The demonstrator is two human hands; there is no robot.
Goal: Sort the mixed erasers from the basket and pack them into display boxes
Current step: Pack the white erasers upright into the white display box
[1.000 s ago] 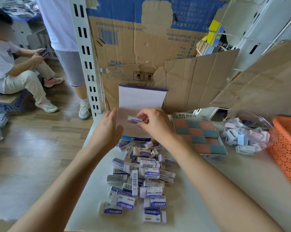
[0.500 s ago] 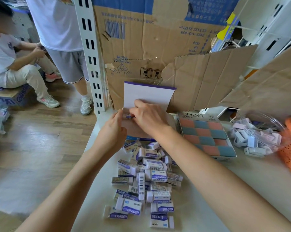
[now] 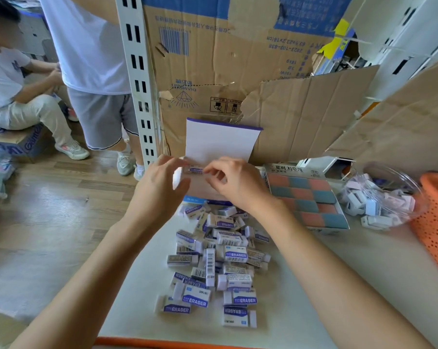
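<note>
As you packed, your right hand (image 3: 234, 182) pinched an eraser (image 3: 196, 169) at the box (image 3: 220, 144).
Left hand (image 3: 160, 190) slack; next it wanted seating flat.

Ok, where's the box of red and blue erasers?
The box sits right of centre in the head view, beside the right hand, with the clear tub on its right.

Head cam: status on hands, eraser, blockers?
Right hand pinches one eraser at the open display box; left hand open beside it. Loose eraser pile on table. Nothing in the way.
</note>
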